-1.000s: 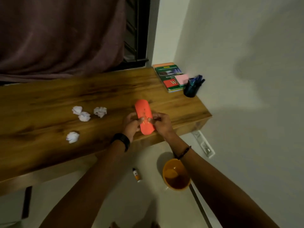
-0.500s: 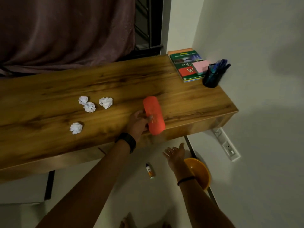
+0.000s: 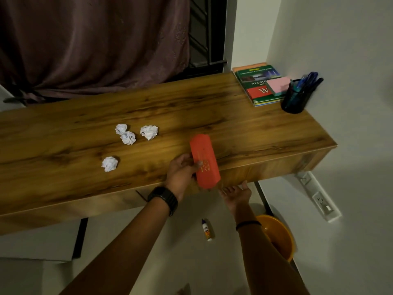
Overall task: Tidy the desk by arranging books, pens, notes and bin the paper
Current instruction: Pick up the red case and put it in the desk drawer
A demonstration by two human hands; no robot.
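Head view is showing the desk (image 3: 212, 116) stretching away beyond both hands, and the change is in the grip. A second ago both hands were on the orange case. Now the right hand (image 3: 235, 193) is waiting just under the desk's front edge, palm up and fingers spread, holding nothing.

The orange bin (image 3: 280, 237) is standing on the floor below the right wrist. Far forward and right of both hands, the book stack (image 3: 258, 86) is lying in the corner.

The left hand (image 3: 180, 173) alone is gripping the orange case (image 3: 205, 161), whose near end is jutting past the edge above the right palm. I judge it is being tipped or passed down.

The pen pot (image 3: 294, 99) is standing beside the books, with pink notes (image 3: 278, 85) on top of them. Four paper balls (image 3: 110, 163) are lying forward-left of the left hand, not yet binned.
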